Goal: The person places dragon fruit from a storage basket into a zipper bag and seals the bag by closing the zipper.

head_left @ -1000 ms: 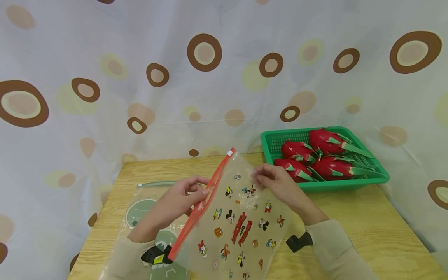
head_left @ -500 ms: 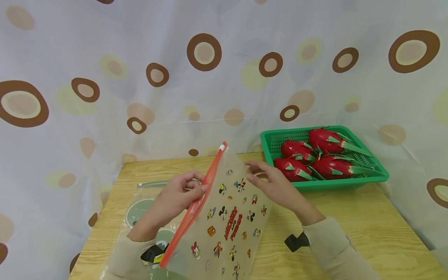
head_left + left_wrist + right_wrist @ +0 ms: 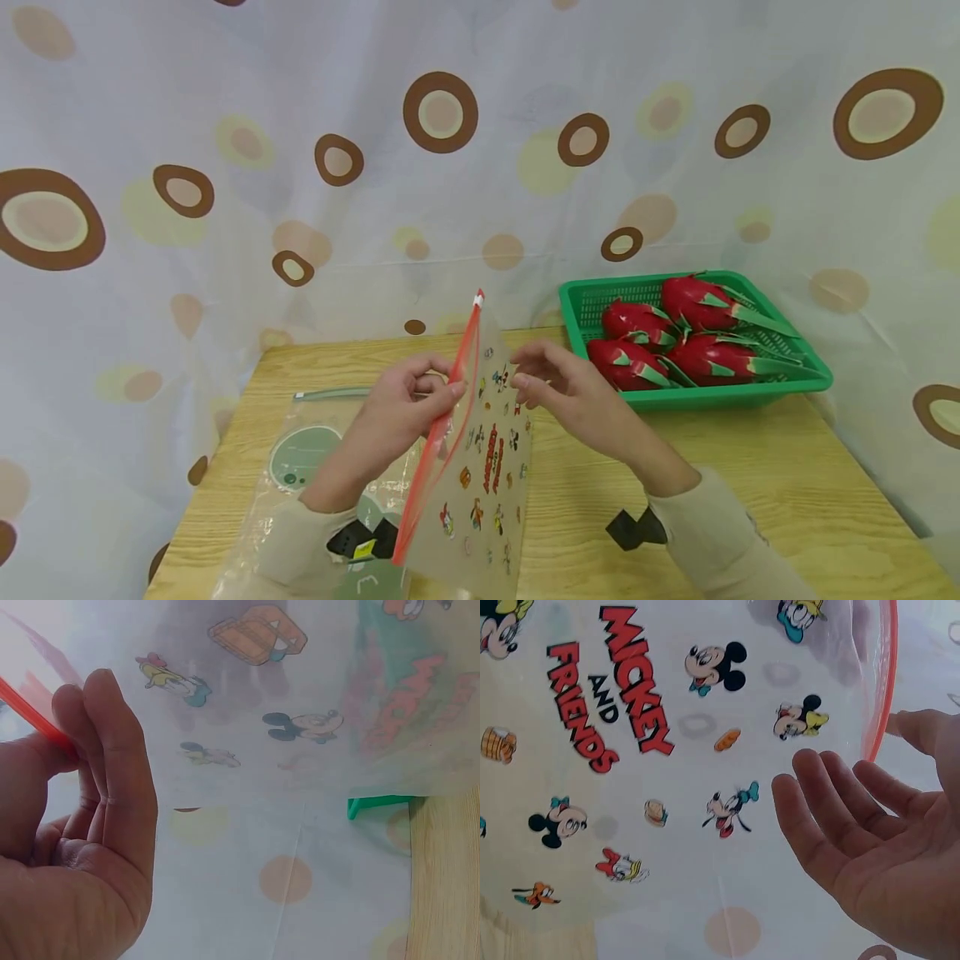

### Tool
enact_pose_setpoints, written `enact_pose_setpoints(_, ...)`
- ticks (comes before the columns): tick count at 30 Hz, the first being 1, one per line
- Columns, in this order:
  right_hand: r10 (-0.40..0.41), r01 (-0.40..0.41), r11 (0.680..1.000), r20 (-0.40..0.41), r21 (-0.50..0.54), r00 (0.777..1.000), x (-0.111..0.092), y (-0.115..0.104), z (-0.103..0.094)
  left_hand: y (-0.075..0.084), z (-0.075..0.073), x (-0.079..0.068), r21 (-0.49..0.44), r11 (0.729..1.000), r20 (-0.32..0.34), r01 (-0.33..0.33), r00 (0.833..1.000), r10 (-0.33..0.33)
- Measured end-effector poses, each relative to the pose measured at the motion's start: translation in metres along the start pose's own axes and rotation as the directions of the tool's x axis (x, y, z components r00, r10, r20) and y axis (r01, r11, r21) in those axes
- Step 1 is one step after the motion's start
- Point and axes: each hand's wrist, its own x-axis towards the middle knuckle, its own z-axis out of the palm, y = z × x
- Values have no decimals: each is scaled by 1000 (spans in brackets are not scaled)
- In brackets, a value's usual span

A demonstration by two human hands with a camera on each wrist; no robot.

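Observation:
A clear zip bag [image 3: 491,467] printed with cartoon figures hangs upright above the table, its red zip edge [image 3: 427,475] slanting to the left. Thumb and fingers of my left hand [image 3: 408,404] pinch that red edge near its middle; the left wrist view shows the hand [image 3: 90,802] gripping it at the frame's left. Beside the printed face is my right hand [image 3: 577,396], fingers loosely bent and holding nothing. In the right wrist view these fingers [image 3: 817,817] lie close to the bag; whether they touch it I cannot tell.
Another clear zip bag [image 3: 281,508] with green circles lies flat on the wooden table [image 3: 750,500], partly under my left arm. A green basket [image 3: 712,396] with several red dragon fruits [image 3: 697,302] stands at the back right. Behind hangs a patterned curtain [image 3: 495,192].
The bag has turned more edge-on, and its mouth has parted slightly. My right hand has come off the bag's side edge and shifted a little left. My left hand still pinches the red edge.

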Motion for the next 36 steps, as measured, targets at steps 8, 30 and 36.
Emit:
enact_pose_setpoints(8,-72,47,966,88,256,994,-3,-22,6,5,19,11,-19,1000,5,-19,1000,19)
enact_pose_setpoints(30,32,-32,964,6,262,999,-7,-40,2,18,50,29,-116,989,71,-86,993,95)
enact_pose_setpoints(36,58,-53,978,-19,203,998,-10,-39,-3,16,49,30,-84,993,41,-88,995,92)
